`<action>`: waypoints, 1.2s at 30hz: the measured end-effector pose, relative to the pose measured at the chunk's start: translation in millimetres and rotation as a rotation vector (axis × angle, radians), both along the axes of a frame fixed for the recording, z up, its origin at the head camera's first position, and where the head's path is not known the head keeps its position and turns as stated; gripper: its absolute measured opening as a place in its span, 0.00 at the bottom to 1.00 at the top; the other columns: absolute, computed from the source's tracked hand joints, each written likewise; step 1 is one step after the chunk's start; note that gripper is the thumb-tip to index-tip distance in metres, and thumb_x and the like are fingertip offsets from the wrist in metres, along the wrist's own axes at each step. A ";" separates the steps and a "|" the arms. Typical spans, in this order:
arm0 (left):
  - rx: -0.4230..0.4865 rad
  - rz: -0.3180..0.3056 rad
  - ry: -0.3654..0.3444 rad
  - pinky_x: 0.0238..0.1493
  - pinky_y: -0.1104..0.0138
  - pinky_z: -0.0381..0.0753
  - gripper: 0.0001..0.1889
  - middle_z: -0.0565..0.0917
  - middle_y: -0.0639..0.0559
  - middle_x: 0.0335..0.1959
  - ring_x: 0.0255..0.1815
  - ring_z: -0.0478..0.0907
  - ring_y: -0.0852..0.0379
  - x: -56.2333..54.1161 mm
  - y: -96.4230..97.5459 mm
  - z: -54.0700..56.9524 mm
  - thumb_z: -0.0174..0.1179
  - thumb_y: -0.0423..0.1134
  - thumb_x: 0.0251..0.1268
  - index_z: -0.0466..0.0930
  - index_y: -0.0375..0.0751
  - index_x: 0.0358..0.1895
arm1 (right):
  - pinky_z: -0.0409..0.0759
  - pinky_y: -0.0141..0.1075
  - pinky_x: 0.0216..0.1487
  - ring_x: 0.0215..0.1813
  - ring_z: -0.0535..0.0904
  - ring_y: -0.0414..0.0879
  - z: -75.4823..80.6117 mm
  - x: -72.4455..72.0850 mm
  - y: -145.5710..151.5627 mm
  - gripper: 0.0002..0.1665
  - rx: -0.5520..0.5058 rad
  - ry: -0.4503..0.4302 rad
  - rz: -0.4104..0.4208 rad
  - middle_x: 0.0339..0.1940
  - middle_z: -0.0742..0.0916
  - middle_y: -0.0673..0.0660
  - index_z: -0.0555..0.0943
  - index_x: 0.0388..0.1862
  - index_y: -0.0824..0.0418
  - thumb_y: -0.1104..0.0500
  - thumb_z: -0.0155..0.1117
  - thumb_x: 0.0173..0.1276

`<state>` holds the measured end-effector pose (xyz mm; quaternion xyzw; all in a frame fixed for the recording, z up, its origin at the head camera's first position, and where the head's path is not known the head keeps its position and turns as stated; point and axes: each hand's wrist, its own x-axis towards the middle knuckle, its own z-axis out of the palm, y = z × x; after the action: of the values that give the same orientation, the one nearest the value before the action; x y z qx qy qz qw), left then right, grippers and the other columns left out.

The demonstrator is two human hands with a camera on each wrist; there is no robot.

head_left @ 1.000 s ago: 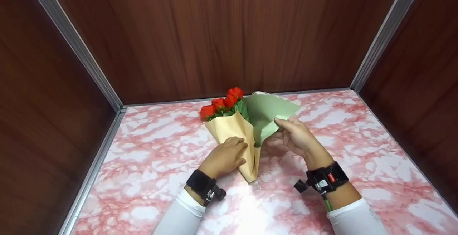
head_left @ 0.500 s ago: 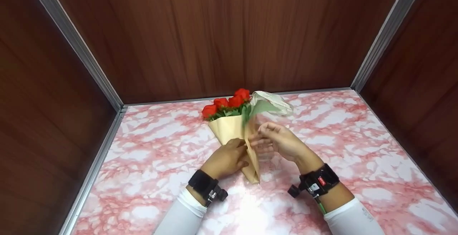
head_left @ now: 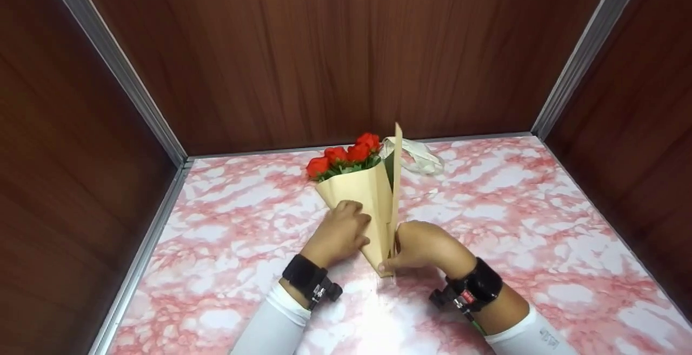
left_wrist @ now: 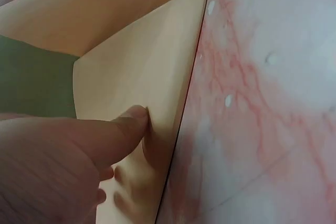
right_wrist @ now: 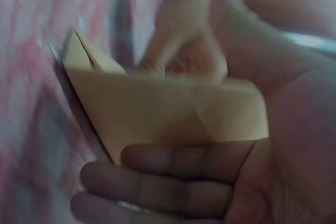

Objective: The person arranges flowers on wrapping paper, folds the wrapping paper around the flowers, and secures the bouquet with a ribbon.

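A bouquet of several red roses [head_left: 346,155] with green leaves lies on the table, wrapped in tan paper [head_left: 362,187] with a green inner side. My left hand [head_left: 340,230] holds the front of the wrap, fingers bent over it and thumb pressed on the paper, as the left wrist view also shows. My right hand [head_left: 427,244] is at the wrap's lower right, its thumb near the pointed bottom end. In the right wrist view its straight fingers [right_wrist: 173,182] lie along the raised paper flap [right_wrist: 173,108]. That flap stands on edge in the head view.
A crumpled whitish strip [head_left: 420,158] lies behind the bouquet at the right. The pink marbled table [head_left: 232,247] is enclosed by dark wooden panels [head_left: 281,58] joined with grey metal strips.
My right hand released the flap's upper edge and moved down to its lower outer side. The flap swung from lying spread rightward to standing upright. My left hand stayed on the wrap.
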<state>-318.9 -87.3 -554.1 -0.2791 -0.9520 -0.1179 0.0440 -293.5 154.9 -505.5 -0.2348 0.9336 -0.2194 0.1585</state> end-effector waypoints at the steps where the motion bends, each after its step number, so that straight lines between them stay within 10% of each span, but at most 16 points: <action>1: -0.013 0.024 0.002 0.76 0.43 0.80 0.21 0.79 0.44 0.78 0.83 0.71 0.43 -0.8 -1.0 -0.7 0.76 0.52 0.74 0.89 0.50 0.63 | 0.76 0.42 0.29 0.24 0.74 0.43 -0.7 1.3 -3.0 0.24 -0.001 0.025 -0.004 0.20 0.80 0.44 0.81 0.23 0.50 0.41 0.85 0.64; 8: -0.005 0.039 -0.081 0.74 0.40 0.82 0.28 0.77 0.42 0.81 0.84 0.70 0.42 4.5 -6.1 -2.1 0.75 0.56 0.76 0.84 0.49 0.72 | 0.84 0.42 0.40 0.32 0.80 0.41 -2.8 -0.9 -12.5 0.02 -0.195 0.059 0.005 0.27 0.84 0.46 0.86 0.39 0.58 0.61 0.71 0.74; 12: 0.037 0.004 -0.082 0.80 0.48 0.80 0.30 0.77 0.40 0.80 0.85 0.70 0.42 6.6 -6.7 -2.6 0.72 0.53 0.79 0.81 0.44 0.76 | 0.76 0.34 0.28 0.25 0.77 0.37 -5.6 -1.0 -16.5 0.09 -0.280 0.018 0.035 0.21 0.84 0.44 0.87 0.31 0.57 0.62 0.69 0.74; 21: 0.187 -0.007 -0.164 0.79 0.54 0.81 0.28 0.75 0.39 0.80 0.80 0.73 0.44 -1.7 -11.5 -6.3 0.72 0.42 0.75 0.83 0.35 0.74 | 0.86 0.37 0.45 0.43 0.86 0.45 -16.1 4.4 -31.3 0.08 -0.317 0.023 0.108 0.49 0.88 0.55 0.92 0.37 0.60 0.61 0.71 0.79; 30: 0.632 0.031 -0.245 0.68 0.52 0.84 0.07 0.86 0.38 0.52 0.58 0.84 0.43 -23.3 -36.3 -11.9 0.60 0.24 0.75 0.88 0.30 0.45 | 0.89 0.44 0.58 0.56 0.85 0.49 -21.6 5.9 -35.6 0.09 -0.248 0.162 0.166 0.57 0.85 0.56 0.92 0.33 0.55 0.61 0.74 0.76; 36: 0.743 0.074 -0.317 0.54 0.62 0.79 0.02 0.82 0.47 0.38 0.46 0.80 0.53 -28.9 -42.5 -16.4 0.61 0.24 0.71 0.82 0.31 0.40 | 0.84 0.51 0.74 0.68 0.83 0.55 -27.3 5.6 -38.5 0.08 -0.210 0.219 0.229 0.67 0.85 0.58 0.90 0.32 0.56 0.61 0.75 0.75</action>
<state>-347.8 -129.8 -570.5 -0.1882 -0.8489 -0.4940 -0.0014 -287.9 116.4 -532.7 -0.3771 0.8845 -0.2693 0.0543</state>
